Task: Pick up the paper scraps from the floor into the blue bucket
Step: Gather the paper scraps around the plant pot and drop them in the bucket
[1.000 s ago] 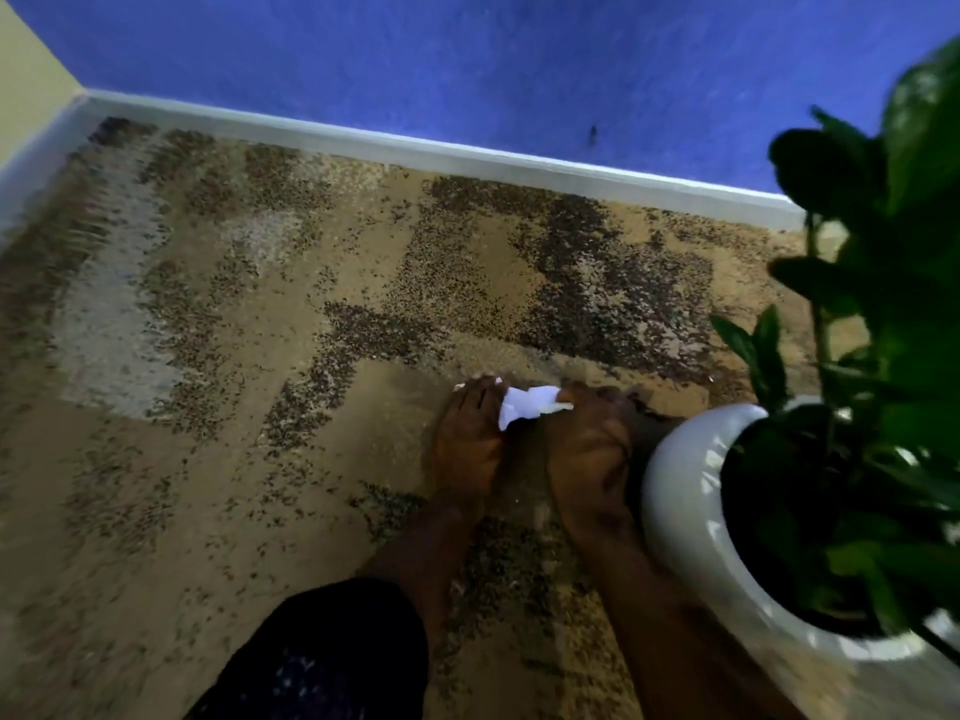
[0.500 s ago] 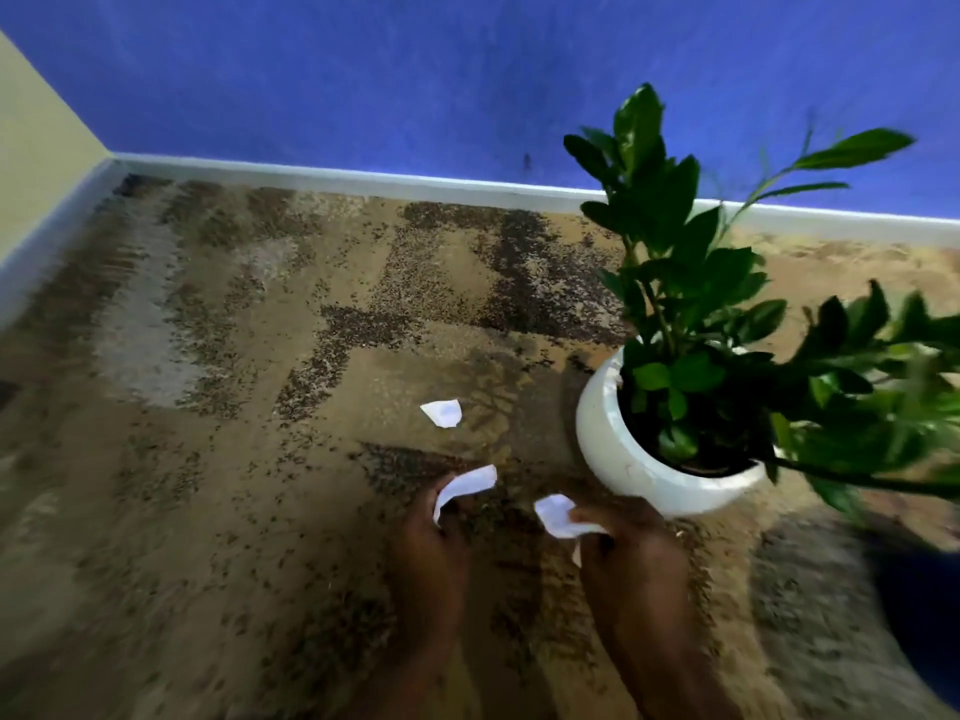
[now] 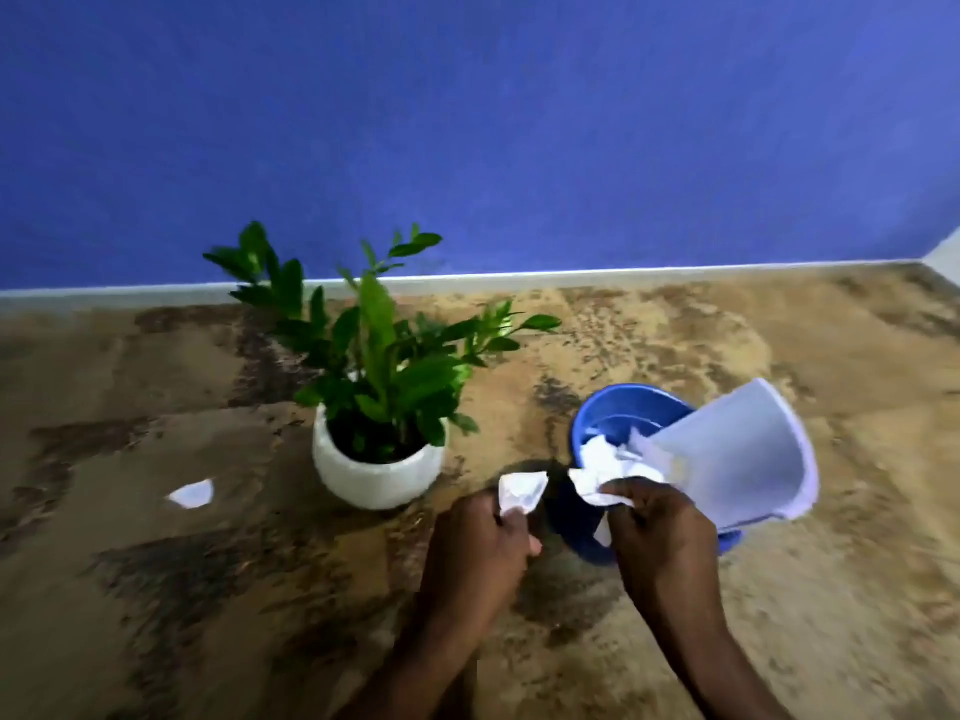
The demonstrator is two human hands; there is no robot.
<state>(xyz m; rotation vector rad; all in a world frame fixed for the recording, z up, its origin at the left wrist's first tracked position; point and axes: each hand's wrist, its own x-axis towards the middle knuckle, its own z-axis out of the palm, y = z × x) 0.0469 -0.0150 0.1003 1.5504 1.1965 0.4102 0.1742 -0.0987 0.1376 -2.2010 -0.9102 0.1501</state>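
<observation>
A blue bucket (image 3: 618,407) stands on the floor right of centre, with crumpled white paper and a large curved white sheet (image 3: 737,459) sticking out of it. My right hand (image 3: 660,543) is at the bucket's near rim, pinching a white paper scrap (image 3: 592,485) over the edge. My left hand (image 3: 483,548) is just left of the bucket, gripping another white scrap (image 3: 519,491). One more white scrap (image 3: 192,494) lies on the floor at the left, apart from both hands.
A green plant in a white pot (image 3: 374,475) stands on the brown patterned carpet (image 3: 208,589) between the loose scrap and the bucket. A blue wall (image 3: 467,122) with a white skirting board runs along the back.
The view has swung right, bringing the blue bucket into sight. Both hands have carried their scraps from beside the plant pot to the bucket. One scrap stays on the floor.
</observation>
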